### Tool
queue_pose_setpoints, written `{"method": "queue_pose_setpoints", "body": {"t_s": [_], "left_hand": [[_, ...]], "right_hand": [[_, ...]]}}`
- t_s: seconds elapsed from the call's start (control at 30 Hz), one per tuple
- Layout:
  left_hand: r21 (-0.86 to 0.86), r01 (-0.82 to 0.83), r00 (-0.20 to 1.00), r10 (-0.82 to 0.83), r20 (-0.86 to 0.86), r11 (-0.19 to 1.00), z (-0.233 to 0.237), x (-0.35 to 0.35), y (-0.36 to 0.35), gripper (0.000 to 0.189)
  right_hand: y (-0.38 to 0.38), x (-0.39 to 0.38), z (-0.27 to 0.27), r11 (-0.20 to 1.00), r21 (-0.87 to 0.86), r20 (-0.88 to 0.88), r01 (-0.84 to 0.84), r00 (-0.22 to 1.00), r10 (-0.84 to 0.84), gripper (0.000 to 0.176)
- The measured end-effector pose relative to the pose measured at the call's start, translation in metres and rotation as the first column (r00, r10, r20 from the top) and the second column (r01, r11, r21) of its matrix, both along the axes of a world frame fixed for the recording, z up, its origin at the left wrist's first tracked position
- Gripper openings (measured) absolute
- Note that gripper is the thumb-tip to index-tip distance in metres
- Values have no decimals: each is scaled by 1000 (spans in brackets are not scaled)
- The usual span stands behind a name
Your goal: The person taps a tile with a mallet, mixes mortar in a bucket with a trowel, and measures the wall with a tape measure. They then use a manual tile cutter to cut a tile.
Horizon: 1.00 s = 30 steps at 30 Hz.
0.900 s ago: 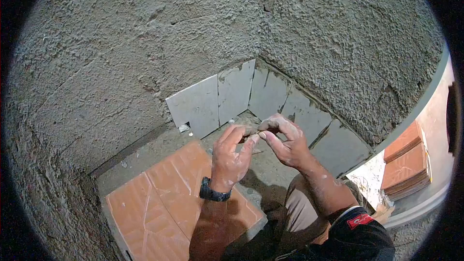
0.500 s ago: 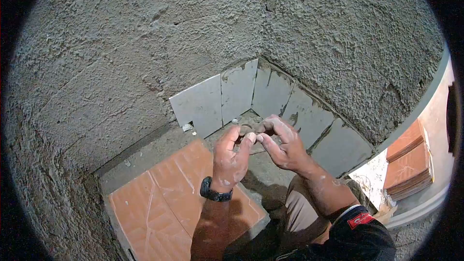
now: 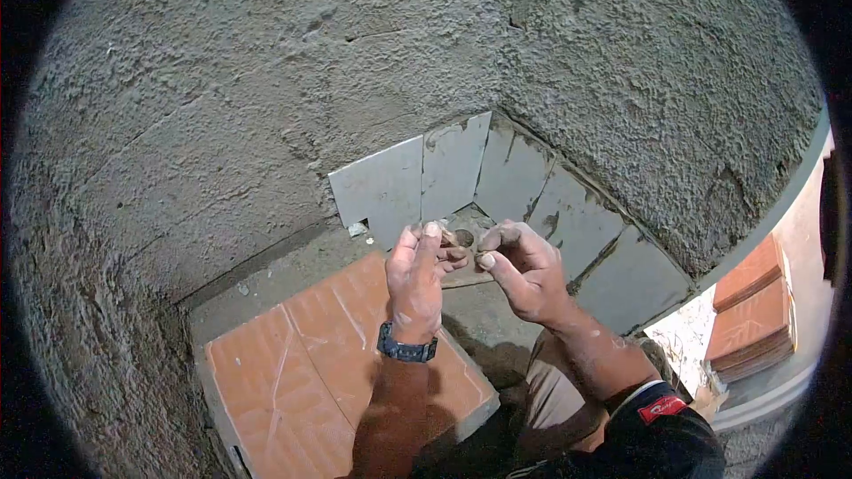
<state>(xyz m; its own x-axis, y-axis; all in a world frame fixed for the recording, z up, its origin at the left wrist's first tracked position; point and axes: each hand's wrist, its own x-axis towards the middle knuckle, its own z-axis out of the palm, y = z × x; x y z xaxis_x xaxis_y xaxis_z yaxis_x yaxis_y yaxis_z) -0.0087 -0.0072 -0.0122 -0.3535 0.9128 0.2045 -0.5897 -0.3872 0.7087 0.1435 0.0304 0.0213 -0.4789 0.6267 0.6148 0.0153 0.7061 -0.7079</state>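
My left hand [image 3: 417, 281], with a dark watch [image 3: 406, 346] on its wrist, has the thumb raised against the index finger and the other fingers loosely curled. Whatever sits in that pinch is too small to make out. A short gap to the right, my right hand [image 3: 525, 273] pinches thumb and forefinger together on a tiny greyish bit that I cannot name. Both hands are dusted with pale powder. Behind the fingers shows a dark round spot [image 3: 463, 238], seemingly a hole in the floor. Pale wall tiles [image 3: 380, 184] line the corner beyond the hands.
Orange ribbed-back tiles [image 3: 284, 381] lie at lower left under my left forearm. Rough cement walls [image 3: 222, 98] rise on both sides. A white rubble bit [image 3: 357, 230] lies by a notched wall tile. Stacked orange tiles [image 3: 753, 319] stand at far right.
My hands, which were joined at the fingertips, have drawn apart. The left thumb has lifted and its fingers have loosened. The view has shifted slightly.
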Motion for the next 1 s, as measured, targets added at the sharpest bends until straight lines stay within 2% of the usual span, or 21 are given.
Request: {"method": "queue_pose_setpoints", "body": {"t_s": [0.07, 0.2, 0.27, 0.47, 0.67, 0.77, 0.9, 1.0], "left_hand": [[-14, 32, 999, -33, -26, 999, 3, -3, -1, 25], [-38, 24, 998, -26, -60, 999, 9, 0, -3, 19], [-34, 9, 989, -13, -146, 999, 7, -1, -3, 20], [22, 19, 970, -13, -242, 1000, 6, 2, -3, 23], [-18, 1, 932, -7, -364, 1000, 6, -1, -5, 16], [-29, -1, 934, -9, -358, 1000, 11, 1, -7, 14], [-28, -2, 939, -8, -343, 1000, 11, 0, -7, 15], [-11, -18, 943, 14, -333, 1000, 12, -1, -7, 15]], "right_hand": [[-4, -5, 5, 945, -314, -103, -96, 992, 66, 14], [11, -4, 4, 921, -377, -102, -98, 993, 64, 19], [12, -5, 5, 898, -432, -114, -87, 993, 41, 23], [11, -6, 6, 894, -438, -116, -91, 992, 44, 21], [17, -5, -5, 908, -405, -148, -108, 988, 52, 21], [18, -3, -1, 938, -343, -47, -52, 998, 38, 20], [16, -5, 1, 932, -354, -69, -75, 996, 53, 19], [17, -4, -1, 952, -293, -73, -87, 995, 69, 20]]}}
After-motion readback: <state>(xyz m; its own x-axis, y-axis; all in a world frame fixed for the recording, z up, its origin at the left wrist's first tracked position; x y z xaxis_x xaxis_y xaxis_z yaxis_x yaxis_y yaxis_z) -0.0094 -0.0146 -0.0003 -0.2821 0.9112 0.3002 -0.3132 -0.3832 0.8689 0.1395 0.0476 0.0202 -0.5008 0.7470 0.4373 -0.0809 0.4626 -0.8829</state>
